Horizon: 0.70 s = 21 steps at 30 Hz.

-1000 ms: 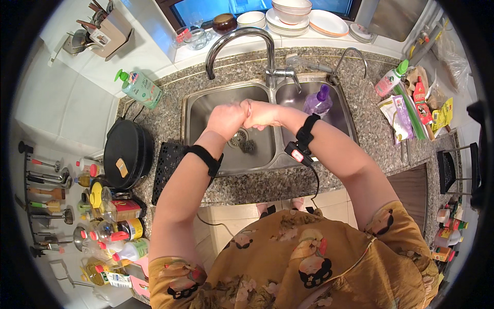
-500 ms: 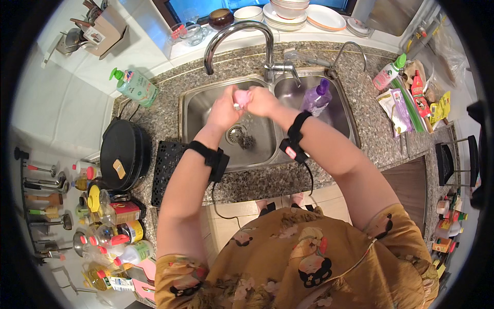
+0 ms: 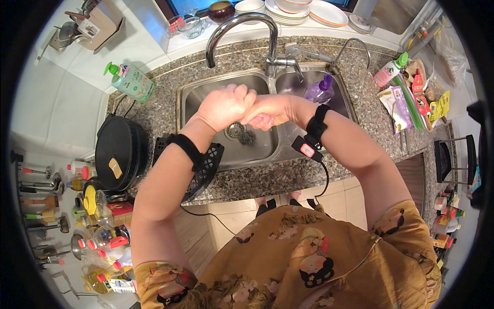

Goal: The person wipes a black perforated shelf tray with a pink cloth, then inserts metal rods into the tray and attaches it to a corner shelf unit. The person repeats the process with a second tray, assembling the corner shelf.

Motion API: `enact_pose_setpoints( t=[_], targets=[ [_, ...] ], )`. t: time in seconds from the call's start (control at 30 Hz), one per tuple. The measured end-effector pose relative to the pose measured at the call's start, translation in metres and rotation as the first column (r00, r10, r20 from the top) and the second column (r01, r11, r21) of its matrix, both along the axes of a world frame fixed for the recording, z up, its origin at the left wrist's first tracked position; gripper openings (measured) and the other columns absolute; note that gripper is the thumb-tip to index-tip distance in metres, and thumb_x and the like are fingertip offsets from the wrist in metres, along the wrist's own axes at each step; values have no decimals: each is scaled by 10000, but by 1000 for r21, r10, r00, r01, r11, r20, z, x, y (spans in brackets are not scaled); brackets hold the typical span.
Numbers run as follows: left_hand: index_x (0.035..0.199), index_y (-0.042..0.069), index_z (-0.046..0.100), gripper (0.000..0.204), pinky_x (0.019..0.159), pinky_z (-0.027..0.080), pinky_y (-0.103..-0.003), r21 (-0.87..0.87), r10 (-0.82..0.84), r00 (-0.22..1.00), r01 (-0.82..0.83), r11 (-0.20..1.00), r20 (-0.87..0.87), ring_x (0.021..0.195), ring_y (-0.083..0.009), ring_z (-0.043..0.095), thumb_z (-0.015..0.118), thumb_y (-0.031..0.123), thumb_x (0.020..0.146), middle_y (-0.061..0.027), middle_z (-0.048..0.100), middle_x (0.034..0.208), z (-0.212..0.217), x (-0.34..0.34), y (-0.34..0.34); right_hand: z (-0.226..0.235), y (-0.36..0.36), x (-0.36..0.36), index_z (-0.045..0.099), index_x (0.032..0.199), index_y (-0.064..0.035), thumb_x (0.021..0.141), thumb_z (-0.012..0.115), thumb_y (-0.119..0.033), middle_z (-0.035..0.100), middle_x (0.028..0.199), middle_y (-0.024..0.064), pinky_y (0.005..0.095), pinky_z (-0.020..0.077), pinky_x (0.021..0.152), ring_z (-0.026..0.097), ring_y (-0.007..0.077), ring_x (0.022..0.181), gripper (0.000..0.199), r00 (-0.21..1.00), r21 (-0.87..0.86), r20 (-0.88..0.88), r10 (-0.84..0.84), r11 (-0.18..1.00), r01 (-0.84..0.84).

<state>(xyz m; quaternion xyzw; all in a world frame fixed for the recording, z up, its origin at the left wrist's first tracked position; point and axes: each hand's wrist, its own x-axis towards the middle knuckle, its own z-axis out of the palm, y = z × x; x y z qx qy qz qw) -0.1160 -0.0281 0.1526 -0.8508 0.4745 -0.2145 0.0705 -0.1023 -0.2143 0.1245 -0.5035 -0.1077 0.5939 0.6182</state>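
Note:
Above the left basin of a steel double sink [image 3: 226, 164], my two hands are pressed together. My left hand [image 3: 226, 105] is curled into a fist with its knuckles up; whatever lies inside it is hidden. Against it, on the right, my right hand [image 3: 275, 108] is closed, its fingers wrapped in. A glossy pink wad [image 3: 262, 121] shows at the underside of the right hand, mostly covered by the fingers; I cannot tell its kind. Beneath the hands are the drain [image 3: 235, 130] and a dark scouring pad [image 3: 247, 137]. The chrome faucet [image 3: 242, 19] arches behind them, with no water seen running.
A purple bottle [image 3: 320, 90] leans in the right basin. The green pump bottle [image 3: 131, 82] and round black pan [image 3: 121, 149] stand left, and a black perforated mat [image 3: 206, 167] lies by my left forearm. Packets [image 3: 396, 108] lie right; bowls and plates [image 3: 290, 15] line the sill.
My hands have come nearer and turned, with the left fist now over the front of the grip. The pink wad, earlier between both hands, is now mostly hidden. The black mat has shifted.

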Motion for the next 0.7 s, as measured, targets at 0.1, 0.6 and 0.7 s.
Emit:
enact_pose_setpoints(
  t=[0.1, 0.6, 0.7],
  targets=[
    [957, 94, 655, 208, 586, 552, -353, 113, 138, 988, -130, 985, -68, 690, -231, 667, 624, 208, 785, -65, 615, 769, -15, 5, 2, -1, 13, -4, 428, 593, -154, 881, 661, -130, 361, 536, -74, 228, 208, 383, 304, 40, 425, 371, 962, -161, 267, -57, 982, 103],
    [788, 85, 705, 161, 662, 577, -434, 59, 459, 796, -476, 877, -395, 732, -329, 717, 592, 195, 822, -163, 717, 766, -45, 8, -8, -37, 27, 9, 584, 1048, 36, 788, 683, -319, 675, 1012, 271, 479, 525, 862, 648, 438, 979, 451, 202, -337, 942, 269, 777, 532],
    [803, 88, 712, 187, 687, 578, -439, 93, 492, 772, -500, 861, -402, 760, -330, 718, 583, 220, 836, -166, 721, 794, -32, 5, -11, -26, 25, 11, 593, 1042, 11, 802, 670, -311, 684, 987, 255, 480, 528, 851, 656, 429, 965, 410, 159, -345, 938, 307, 801, 490]
  ],
)
